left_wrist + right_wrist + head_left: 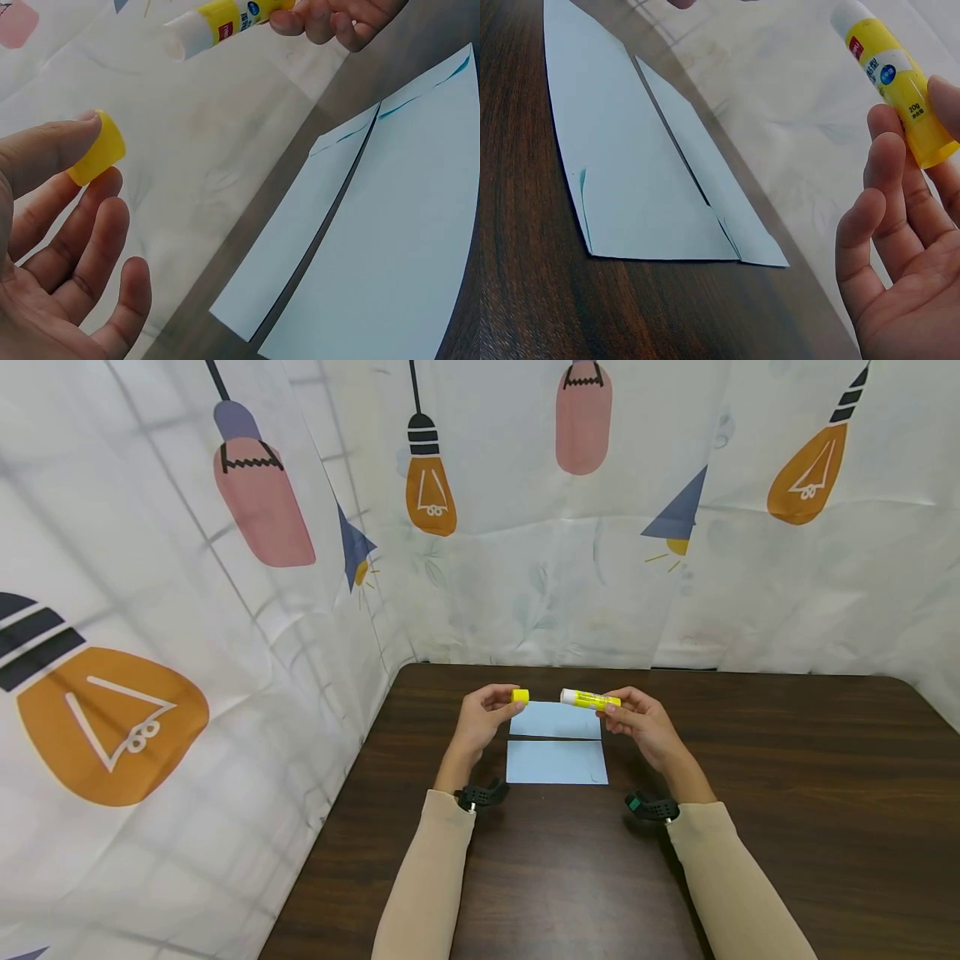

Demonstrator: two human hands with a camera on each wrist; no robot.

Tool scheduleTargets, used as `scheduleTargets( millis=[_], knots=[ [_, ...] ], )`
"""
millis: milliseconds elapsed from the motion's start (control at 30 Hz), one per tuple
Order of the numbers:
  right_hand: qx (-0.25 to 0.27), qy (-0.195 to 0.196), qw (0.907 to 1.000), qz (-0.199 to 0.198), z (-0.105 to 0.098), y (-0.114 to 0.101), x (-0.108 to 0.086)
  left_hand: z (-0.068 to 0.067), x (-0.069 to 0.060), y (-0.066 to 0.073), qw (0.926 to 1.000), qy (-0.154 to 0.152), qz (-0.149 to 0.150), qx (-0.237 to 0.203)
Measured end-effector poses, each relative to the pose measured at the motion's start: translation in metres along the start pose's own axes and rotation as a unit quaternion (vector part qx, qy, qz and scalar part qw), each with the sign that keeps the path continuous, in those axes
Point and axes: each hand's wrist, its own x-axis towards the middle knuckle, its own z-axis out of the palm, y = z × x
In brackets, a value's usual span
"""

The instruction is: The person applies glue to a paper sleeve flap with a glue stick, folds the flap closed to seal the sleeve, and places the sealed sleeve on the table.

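Observation:
In the head view my left hand [480, 718] pinches a small yellow cap [520, 696] between thumb and fingers. My right hand [645, 724] holds a yellow glue stick [590, 700], its white end turned toward the cap with a gap between them. Both hands are raised over the table. Below them lie two pale blue paper pieces, a far one [555, 720] and a near one [557, 762], a narrow gap separating them. Thin blue-green marks run near one end of the papers in the left wrist view. The right wrist view shows the glue stick's printed label.
The dark wood table [787, 760] extends to both sides of the papers. White patterned cloth [487, 593] hangs behind it and along the left. Each wrist wears a black strap [483, 794].

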Motion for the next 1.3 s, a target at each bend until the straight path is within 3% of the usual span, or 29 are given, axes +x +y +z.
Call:
scheduleTargets(
  millis=[367,1300],
  knots=[
    [-0.003,-0.003,1.0,-0.006,0.001,-0.001,0.002,0.01,0.002,0.0,0.9998,0.007,-0.006,-0.02],
    [-0.002,-0.008,1.0,-0.003,0.003,-0.003,0.002,0.035,-0.003,0.005,0.9996,-0.015,-0.014,-0.021]
  ],
)
